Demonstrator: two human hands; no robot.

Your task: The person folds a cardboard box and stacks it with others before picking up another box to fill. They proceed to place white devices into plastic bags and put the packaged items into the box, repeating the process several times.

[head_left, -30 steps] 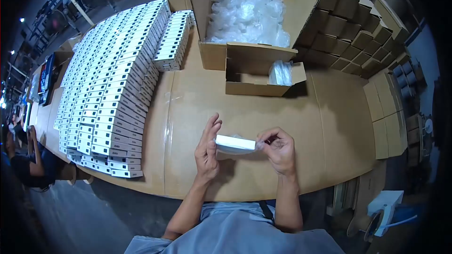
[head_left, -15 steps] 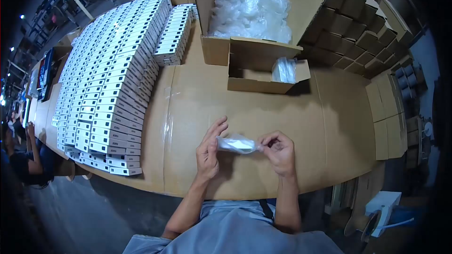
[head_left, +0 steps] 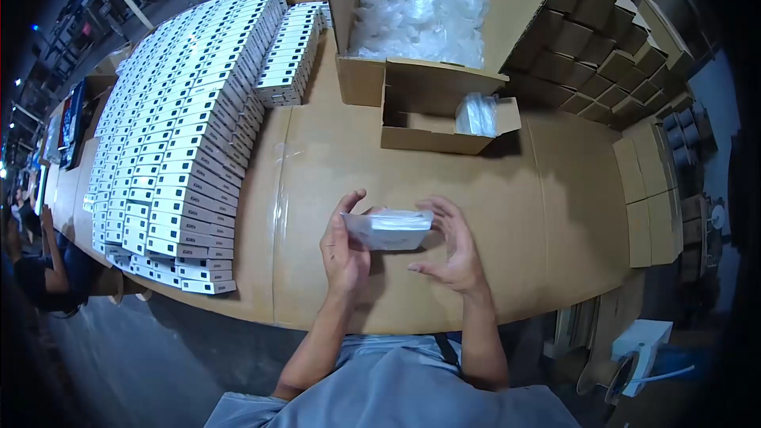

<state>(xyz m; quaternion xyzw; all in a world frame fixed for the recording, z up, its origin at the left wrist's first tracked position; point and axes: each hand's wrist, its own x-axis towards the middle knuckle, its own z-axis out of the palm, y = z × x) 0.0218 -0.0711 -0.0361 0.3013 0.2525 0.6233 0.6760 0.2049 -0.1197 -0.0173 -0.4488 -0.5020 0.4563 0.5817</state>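
Mid-frame, the left hand (head_left: 344, 255) gripped a bagged box (head_left: 392, 231); the right hand (head_left: 457, 252) curved wide at its right end, touching or not I couldn't tell. White boxes (head_left: 186, 123) stood stacked at the left, a small carton (head_left: 432, 139) with wrapped packs (head_left: 476, 116) sat upper centre, and behind it a big carton (head_left: 361, 84) held clear plastic (head_left: 420, 14)

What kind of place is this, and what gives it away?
Probably a packing area in a workshop or warehouse: rows of small white boxes on a cardboard-covered table, a big open carton of crumpled clear plastic, and stacked brown boxes.
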